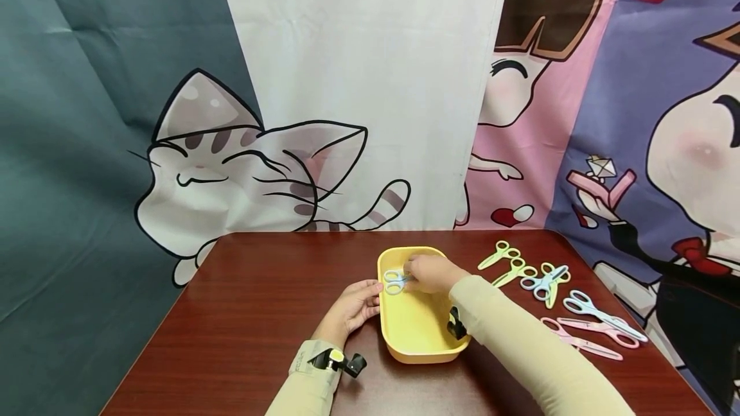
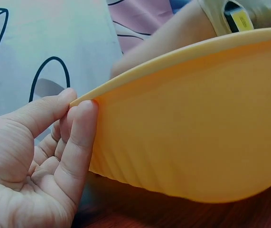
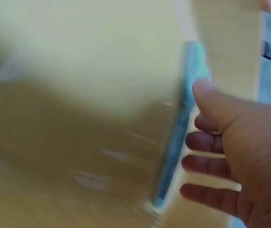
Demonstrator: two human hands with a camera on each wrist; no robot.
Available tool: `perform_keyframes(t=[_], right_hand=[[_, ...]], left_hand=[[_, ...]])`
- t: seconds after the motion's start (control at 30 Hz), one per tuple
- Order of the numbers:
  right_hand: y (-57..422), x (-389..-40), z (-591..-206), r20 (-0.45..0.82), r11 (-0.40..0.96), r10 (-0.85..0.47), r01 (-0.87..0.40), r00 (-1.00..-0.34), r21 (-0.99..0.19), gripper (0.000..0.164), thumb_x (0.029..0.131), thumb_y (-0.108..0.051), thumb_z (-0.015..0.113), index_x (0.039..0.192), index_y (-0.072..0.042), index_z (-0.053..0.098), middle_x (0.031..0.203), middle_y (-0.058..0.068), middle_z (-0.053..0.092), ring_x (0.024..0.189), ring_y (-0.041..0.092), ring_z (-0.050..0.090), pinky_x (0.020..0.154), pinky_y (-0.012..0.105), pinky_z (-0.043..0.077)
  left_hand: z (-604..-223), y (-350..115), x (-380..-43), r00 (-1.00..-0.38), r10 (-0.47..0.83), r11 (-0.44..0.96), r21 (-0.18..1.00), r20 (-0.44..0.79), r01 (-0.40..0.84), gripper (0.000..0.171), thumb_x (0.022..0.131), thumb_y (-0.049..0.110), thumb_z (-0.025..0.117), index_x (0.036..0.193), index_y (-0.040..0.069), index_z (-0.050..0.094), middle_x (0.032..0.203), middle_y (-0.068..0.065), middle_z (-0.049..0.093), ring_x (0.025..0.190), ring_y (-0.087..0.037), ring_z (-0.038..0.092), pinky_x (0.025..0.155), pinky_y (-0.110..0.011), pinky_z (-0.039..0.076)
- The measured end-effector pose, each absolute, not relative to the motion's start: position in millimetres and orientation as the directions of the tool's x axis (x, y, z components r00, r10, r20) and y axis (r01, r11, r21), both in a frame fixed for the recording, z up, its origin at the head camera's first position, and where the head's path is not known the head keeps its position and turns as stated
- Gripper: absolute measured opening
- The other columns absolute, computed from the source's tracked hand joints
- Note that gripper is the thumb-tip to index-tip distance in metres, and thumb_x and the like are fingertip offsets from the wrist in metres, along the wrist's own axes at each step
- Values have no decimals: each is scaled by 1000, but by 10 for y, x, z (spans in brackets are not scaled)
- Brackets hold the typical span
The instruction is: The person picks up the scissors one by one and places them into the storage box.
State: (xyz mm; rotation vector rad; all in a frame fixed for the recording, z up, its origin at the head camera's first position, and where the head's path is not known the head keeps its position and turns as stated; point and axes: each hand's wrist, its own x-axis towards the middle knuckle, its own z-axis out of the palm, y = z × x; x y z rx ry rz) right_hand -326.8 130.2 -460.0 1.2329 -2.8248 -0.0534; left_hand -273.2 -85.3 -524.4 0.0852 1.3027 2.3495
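Note:
A yellow plastic container (image 1: 424, 357) stands on the table in front of me. My left hand (image 1: 355, 308) holds it by its left side; in the left wrist view thumb and finger meet at the rim (image 2: 140, 71). Inside the container my right hand (image 1: 430, 273) is over a pair of light blue scissors (image 1: 395, 286), whose loops point left. In the right wrist view the scissors (image 3: 174, 142) appear edge-on and blurred. There the thumb overlaps them, while the other fingertips (image 3: 194, 164) show apart from them, loosely spread. The head view hides the blades under that hand.
To the right lie several more scissors: green ones (image 1: 502, 253) at the back, a blue pair (image 1: 543, 283) across a green one, and another blue pair (image 1: 601, 314) by pink ones (image 1: 584, 341). A printed curtain (image 1: 370, 82) hangs behind the table (image 1: 248, 339).

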Motion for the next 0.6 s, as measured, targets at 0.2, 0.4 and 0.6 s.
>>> perform_keyframes(t=[0.2, 0.4, 0.6], right_hand=[[1489, -3343, -4315, 83, 699, -702, -707, -707, -107, 26, 88, -35, 60, 103, -14, 65, 95, -6, 58, 86, 10, 55, 78, 31, 48], [1862, -3446, -4143, 151, 708, -662, -679, -734, -196, 16, 89, -24, 60, 98, -12, 66, 92, -6, 60, 84, 12, 56, 76, 34, 49], [2442, -3519, -4238, 186, 720, -661, -684, -727, -119, 8, 81, -9, 65, 89, -11, 67, 84, -3, 61, 79, 14, 57, 73, 35, 49]], left_hand=[[-5238, -842, -2724, -911, 373, -451, 825, -173, -341, 8, 88, 7, 59, 94, 4, 54, 75, -6, 62, 62, -11, 60, 59, -24, 54], [-5241, -836, -2732, -924, 342, -464, 824, -171, -325, 6, 88, 7, 59, 93, 4, 56, 76, -5, 61, 62, -10, 59, 58, -24, 53], [-5254, -830, -2753, -927, 330, -478, 815, -181, -329, 17, 86, 9, 63, 98, 1, 55, 78, -6, 61, 62, -10, 58, 58, -23, 53]])
